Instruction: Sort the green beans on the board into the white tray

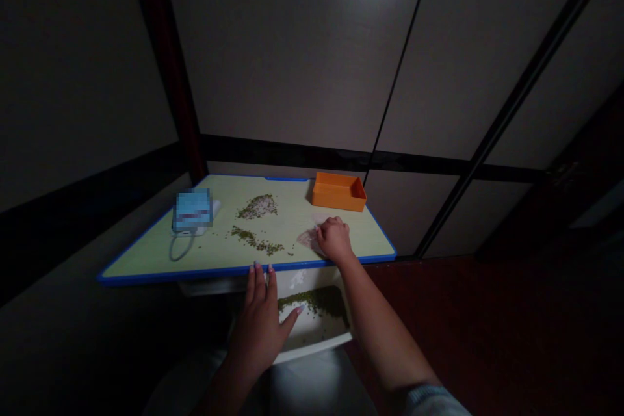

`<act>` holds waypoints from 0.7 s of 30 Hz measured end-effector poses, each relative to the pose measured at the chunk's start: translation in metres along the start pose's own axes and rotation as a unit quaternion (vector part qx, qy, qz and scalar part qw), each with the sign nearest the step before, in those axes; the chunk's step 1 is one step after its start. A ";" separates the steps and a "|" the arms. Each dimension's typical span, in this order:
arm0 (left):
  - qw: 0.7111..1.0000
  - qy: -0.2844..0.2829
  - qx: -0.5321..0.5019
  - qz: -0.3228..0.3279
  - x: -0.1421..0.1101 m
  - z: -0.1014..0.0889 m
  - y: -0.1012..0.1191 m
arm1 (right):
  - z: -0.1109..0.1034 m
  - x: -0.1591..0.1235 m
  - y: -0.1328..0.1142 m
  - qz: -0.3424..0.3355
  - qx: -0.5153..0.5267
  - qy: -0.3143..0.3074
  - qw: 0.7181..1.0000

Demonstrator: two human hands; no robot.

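My right hand [335,238] rests closed at the right side of the table top, on a thin, crumpled, see-through plastic piece [308,239]; its exact kind I cannot make out. My left hand [260,312] is open, fingers stretched to the table's blue front edge, thumb spread over the bin below. A pile of pale and green grains [259,207] lies toward the back of the table. Nearer the front, a loose band of green, bean-like grains [256,242] is scattered. Under the edge, a white bin [312,346] holds many green grains [322,301].
An orange open box [338,192] stands at the table's back right. On the left sits a small device with a blurred blue face [192,209] and a cord loop [179,248]. Panelled wall [302,65] rises behind the pale table top [146,259].
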State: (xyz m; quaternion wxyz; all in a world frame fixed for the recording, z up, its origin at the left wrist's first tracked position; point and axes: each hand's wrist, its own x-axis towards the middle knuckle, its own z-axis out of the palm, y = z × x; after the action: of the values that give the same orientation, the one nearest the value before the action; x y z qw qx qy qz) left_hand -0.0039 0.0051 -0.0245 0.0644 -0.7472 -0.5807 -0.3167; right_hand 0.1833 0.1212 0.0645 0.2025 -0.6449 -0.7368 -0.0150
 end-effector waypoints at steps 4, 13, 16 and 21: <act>1.000 -0.001 -0.011 -0.006 -0.001 0.001 -0.001 | -0.003 0.000 0.006 0.025 -0.013 0.001 1.000; 1.000 -0.012 -0.022 -0.016 -0.002 -0.002 0.002 | -0.004 0.000 0.022 0.039 -0.004 0.000 0.999; 0.999 -0.023 -0.018 -0.028 -0.003 -0.004 0.006 | -0.003 -0.001 0.023 0.035 -0.011 -0.003 0.999; 0.998 -0.046 -0.016 -0.045 -0.004 -0.007 0.011 | -0.002 0.000 0.025 0.030 -0.015 -0.007 0.999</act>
State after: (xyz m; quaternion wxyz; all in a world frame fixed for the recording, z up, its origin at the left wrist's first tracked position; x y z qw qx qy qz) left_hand 0.0027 -0.0051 -0.0180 0.0113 -0.7353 -0.6104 -0.2943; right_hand 0.2075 0.1243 0.0607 0.1878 -0.6701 -0.7180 -0.0150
